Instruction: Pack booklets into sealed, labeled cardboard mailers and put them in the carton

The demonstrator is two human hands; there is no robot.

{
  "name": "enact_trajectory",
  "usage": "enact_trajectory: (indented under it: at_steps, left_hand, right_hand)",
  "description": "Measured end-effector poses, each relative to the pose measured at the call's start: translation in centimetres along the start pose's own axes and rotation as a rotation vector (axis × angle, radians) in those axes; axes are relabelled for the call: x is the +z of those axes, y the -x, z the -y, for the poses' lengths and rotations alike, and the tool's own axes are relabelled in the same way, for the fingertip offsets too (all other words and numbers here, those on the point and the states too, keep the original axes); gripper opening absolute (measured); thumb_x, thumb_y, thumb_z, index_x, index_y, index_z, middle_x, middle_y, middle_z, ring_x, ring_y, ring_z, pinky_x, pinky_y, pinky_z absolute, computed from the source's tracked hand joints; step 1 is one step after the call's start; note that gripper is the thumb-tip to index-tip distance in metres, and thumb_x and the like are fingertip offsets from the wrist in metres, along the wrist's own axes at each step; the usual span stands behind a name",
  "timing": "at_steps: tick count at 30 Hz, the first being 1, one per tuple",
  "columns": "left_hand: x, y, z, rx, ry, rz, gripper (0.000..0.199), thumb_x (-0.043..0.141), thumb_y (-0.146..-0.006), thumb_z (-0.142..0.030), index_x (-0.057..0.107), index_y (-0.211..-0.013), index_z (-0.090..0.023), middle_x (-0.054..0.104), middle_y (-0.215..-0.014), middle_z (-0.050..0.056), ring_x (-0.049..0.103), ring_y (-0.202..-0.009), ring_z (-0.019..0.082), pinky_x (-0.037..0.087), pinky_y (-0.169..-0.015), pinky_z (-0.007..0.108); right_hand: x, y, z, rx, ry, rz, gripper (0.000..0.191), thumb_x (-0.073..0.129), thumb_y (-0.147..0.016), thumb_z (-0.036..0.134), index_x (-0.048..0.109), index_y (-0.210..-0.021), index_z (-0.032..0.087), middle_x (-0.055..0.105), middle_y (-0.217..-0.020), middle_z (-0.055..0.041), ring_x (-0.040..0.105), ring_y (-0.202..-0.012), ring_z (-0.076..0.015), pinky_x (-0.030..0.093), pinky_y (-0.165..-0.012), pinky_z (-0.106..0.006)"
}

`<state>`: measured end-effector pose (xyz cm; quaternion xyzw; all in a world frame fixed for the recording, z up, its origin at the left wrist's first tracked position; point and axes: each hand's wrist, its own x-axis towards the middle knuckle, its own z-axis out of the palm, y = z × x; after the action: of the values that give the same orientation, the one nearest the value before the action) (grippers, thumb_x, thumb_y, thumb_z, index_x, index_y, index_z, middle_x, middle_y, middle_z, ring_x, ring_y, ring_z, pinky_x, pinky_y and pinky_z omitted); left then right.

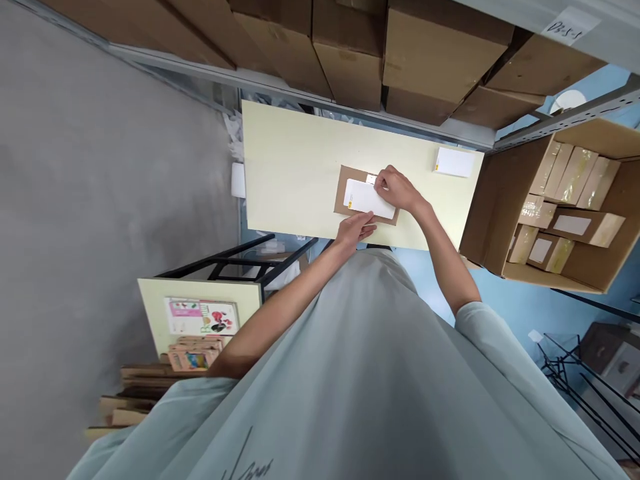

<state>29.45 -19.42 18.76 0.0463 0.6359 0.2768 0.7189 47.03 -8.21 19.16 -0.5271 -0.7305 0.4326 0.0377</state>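
A flat brown cardboard piece [341, 198], perhaps a thin box, lies slightly turned on the pale table. Over it sits a white label [369, 199] with a small yellow mark near its left end. A small white tab [371, 179] shows at its far edge. My right hand [395, 189] is closed in a pinch at the label's far right corner; its fingertips partly hide that corner. At the near edge, my left hand [354, 230] has its fingers stretched out and a little apart, touching the label and cardboard edge.
A stack of white labels [454, 162] lies at the table's [290, 173] right end. A large open carton [515, 200] with several small boxes stands to the right. Shelved cartons [350, 73] line the far side. A side table [150, 300] with books is at lower left.
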Motion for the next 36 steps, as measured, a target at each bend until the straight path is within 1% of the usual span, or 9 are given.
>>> enact_trajectory:
  at_steps: [2,5,9,13,16,21,27,31,36]
  left_hand:
    - [-0.1,-0.7,0.2,-0.007,0.036,-0.048,0.027,0.095,-0.082,-0.036,0.078,-0.092,-0.017,0.080,-0.097,0.007,0.076,-0.079,0.016,0.062,-0.091,0.034]
    - [-0.5,-1.6,0.3,-0.016,0.060,-0.097,0.022,0.092,-0.085,-0.032,0.078,-0.092,-0.016,0.079,-0.093,0.005,0.076,-0.074,0.015,0.063,-0.089,0.033]
    - [-0.8,-2.4,0.3,-0.028,0.055,-0.118,0.022,0.093,-0.085,-0.031,0.078,-0.093,-0.016,0.077,-0.089,0.004,0.076,-0.072,0.014,0.063,-0.085,0.032]
    - [-0.6,-2.6,0.2,-0.032,0.031,-0.140,0.022,0.092,-0.086,-0.031,0.078,-0.093,-0.016,0.076,-0.085,0.003,0.075,-0.071,0.014,0.063,-0.080,0.029]
    - [-0.5,-2.6,0.0,-0.048,0.019,-0.154,0.019,0.090,-0.088,-0.029,0.078,-0.093,-0.015,0.077,-0.085,0.004,0.075,-0.070,0.013,0.063,-0.079,0.029]
    - [-0.6,-2.9,-0.5,-0.100,0.050,-0.139,0.011,0.085,-0.092,-0.025,0.079,-0.092,-0.016,0.077,-0.082,0.003,0.075,-0.070,0.014,0.063,-0.081,0.030]
    - [-1.3,-3.7,-0.6,-0.151,0.088,-0.090,0.017,0.092,-0.085,-0.027,0.078,-0.092,-0.019,0.077,-0.076,0.002,0.077,-0.077,0.016,0.063,-0.083,0.029]
    - [-1.4,-3.8,-0.8,-0.177,0.110,-0.076,0.015,0.089,-0.088,-0.025,0.076,-0.090,-0.019,0.075,-0.073,0.002,0.076,-0.075,0.015,0.062,-0.081,0.027]
    - [-1.3,-3.6,-1.0,-0.190,0.105,-0.071,0.013,0.088,-0.090,-0.025,0.076,-0.090,-0.018,0.075,-0.073,0.001,0.076,-0.074,0.014,0.062,-0.079,0.026]
  right_hand:
    - [0.9,-1.0,-0.6,0.037,0.033,0.028,0.014,0.052,-0.105,0.020,0.065,-0.102,0.021,0.065,-0.121,-0.0138,0.064,-0.111,-0.0301,0.055,-0.104,-0.048]
    - [2.0,-1.5,-0.6,0.096,0.095,0.025,0.018,0.048,-0.108,0.023,0.065,-0.104,0.021,0.063,-0.127,-0.0155,0.061,-0.118,-0.0334,0.054,-0.105,-0.053]
    - [2.7,-1.7,0.0,0.153,0.138,0.004,0.020,0.044,-0.112,0.027,0.062,-0.106,0.022,0.061,-0.129,-0.0172,0.059,-0.121,-0.0354,0.054,-0.102,-0.056]
    - [3.3,-2.4,0.1,0.207,0.151,-0.004,0.021,0.043,-0.112,0.029,0.061,-0.104,0.021,0.060,-0.131,-0.0177,0.057,-0.126,-0.0362,0.052,-0.105,-0.061]
    - [3.7,-3.0,-0.1,0.228,0.157,-0.009,0.022,0.044,-0.111,0.029,0.062,-0.104,0.020,0.060,-0.134,-0.0189,0.056,-0.130,-0.0377,0.051,-0.108,-0.064]
    - [3.9,-3.6,0.2,0.266,0.158,-0.003,0.022,0.048,-0.108,0.026,0.068,-0.106,0.016,0.061,-0.136,-0.0206,0.058,-0.130,-0.0386,0.050,-0.111,-0.063]
    - [4.0,-4.3,1.1,0.336,0.169,-0.002,0.024,0.049,-0.105,0.019,0.071,-0.111,0.012,0.060,-0.139,-0.0245,0.058,-0.132,-0.0406,0.049,-0.113,-0.063]
    - [4.3,-4.9,1.4,0.375,0.169,-0.003,0.024,0.051,-0.102,0.017,0.070,-0.116,0.010,0.060,-0.140,-0.0260,0.058,-0.132,-0.0420,0.049,-0.113,-0.065]
    - [4.3,-5.0,1.2,0.387,0.150,-0.007,0.025,0.055,-0.099,0.018,0.069,-0.118,0.011,0.061,-0.140,-0.0252,0.059,-0.131,-0.0428,0.049,-0.113,-0.066]
